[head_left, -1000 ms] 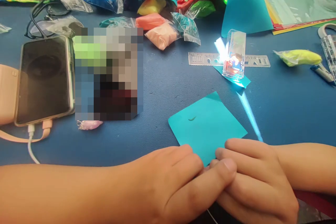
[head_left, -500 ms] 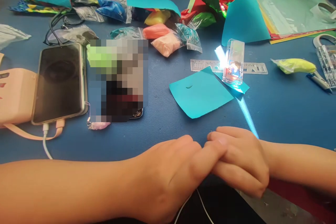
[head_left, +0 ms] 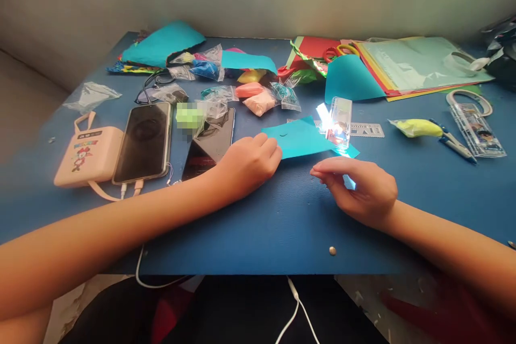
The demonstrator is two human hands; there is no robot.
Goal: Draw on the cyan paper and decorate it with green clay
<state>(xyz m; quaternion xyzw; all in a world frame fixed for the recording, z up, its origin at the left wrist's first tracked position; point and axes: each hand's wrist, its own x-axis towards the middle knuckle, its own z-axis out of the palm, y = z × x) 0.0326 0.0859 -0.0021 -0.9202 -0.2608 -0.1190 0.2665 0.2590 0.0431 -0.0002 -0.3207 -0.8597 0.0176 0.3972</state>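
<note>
My left hand (head_left: 258,158) is closed at the left corner of a blue paper piece (head_left: 300,138), its fingertips pressed together at the paper's edge. The paper is slightly raised and bears a small dark curved mark. To the right, my right hand (head_left: 358,185) hovers over the table with thumb and fingertips brought together; anything between them is too small to make out. Behind it a clear plastic case (head_left: 339,121) shines brightly, with a metal stencil ruler (head_left: 365,129) partly beneath it.
A pink power bank (head_left: 94,158) and a phone (head_left: 145,140) lie left, a second dark phone (head_left: 215,142) beside my left arm. Bagged clay (head_left: 260,102), coloured sheets (head_left: 427,62), a yellow clay bag (head_left: 417,127), a pen (head_left: 455,145) and a tape roll (head_left: 486,99) lie around.
My hands were touching each other and have come apart. The left hand has moved to the blue paper, the right hand away to the right. The view now takes in more of the table.
</note>
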